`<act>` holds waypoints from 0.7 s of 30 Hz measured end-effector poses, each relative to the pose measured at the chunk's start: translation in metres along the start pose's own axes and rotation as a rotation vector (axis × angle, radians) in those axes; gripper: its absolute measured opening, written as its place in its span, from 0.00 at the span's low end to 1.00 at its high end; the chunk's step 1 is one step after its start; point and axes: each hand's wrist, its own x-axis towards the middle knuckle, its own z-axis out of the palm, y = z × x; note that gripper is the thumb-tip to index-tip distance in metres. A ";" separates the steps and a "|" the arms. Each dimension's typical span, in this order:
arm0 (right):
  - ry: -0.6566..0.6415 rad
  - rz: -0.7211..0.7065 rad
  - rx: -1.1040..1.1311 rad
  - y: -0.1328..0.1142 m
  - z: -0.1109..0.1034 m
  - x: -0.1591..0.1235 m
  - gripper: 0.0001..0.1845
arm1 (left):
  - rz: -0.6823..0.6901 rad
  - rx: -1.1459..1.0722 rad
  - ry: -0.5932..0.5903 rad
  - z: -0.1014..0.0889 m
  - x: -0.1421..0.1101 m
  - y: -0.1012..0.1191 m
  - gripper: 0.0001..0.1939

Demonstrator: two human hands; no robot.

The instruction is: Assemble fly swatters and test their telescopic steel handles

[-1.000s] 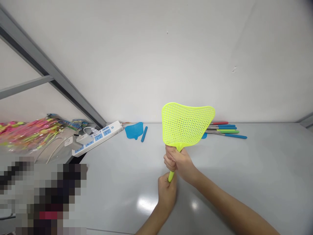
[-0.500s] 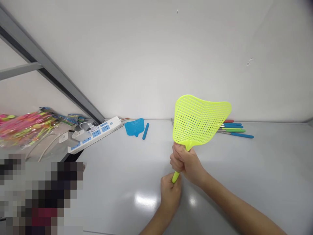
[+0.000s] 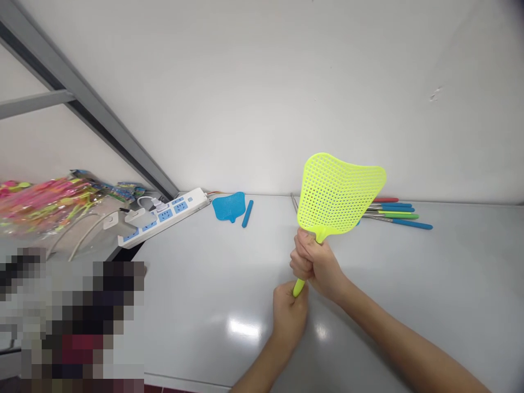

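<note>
A yellow-green fly swatter (image 3: 339,192) stands upright above the grey table (image 3: 429,284), mesh head up. My right hand (image 3: 317,266) is wrapped round its neck just below the head. My left hand (image 3: 289,314) is closed round the lower end of its handle, of which a short yellow-green piece shows between the two fists.
A blue swatter head (image 3: 229,206) and a loose blue handle (image 3: 247,213) lie by the wall. Several coloured handles (image 3: 395,214) lie behind the swatter, at the right. A white power strip (image 3: 161,216) with plugs lies at the left, beside a bag of bright swatters (image 3: 45,199).
The swatter and both hands have shifted slightly right and up in the view. Both grips stay the same.
</note>
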 end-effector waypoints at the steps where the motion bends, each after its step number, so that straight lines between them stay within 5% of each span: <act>1: -0.004 -0.006 0.002 0.000 0.000 0.000 0.22 | -0.008 0.000 0.004 0.000 0.000 0.001 0.17; 12: -0.015 -0.018 0.019 -0.007 0.001 0.000 0.23 | 0.042 0.020 0.007 0.001 -0.002 0.001 0.21; 21: -0.136 -0.053 0.045 -0.024 -0.014 -0.002 0.08 | 0.178 0.047 -0.068 -0.001 -0.011 0.008 0.17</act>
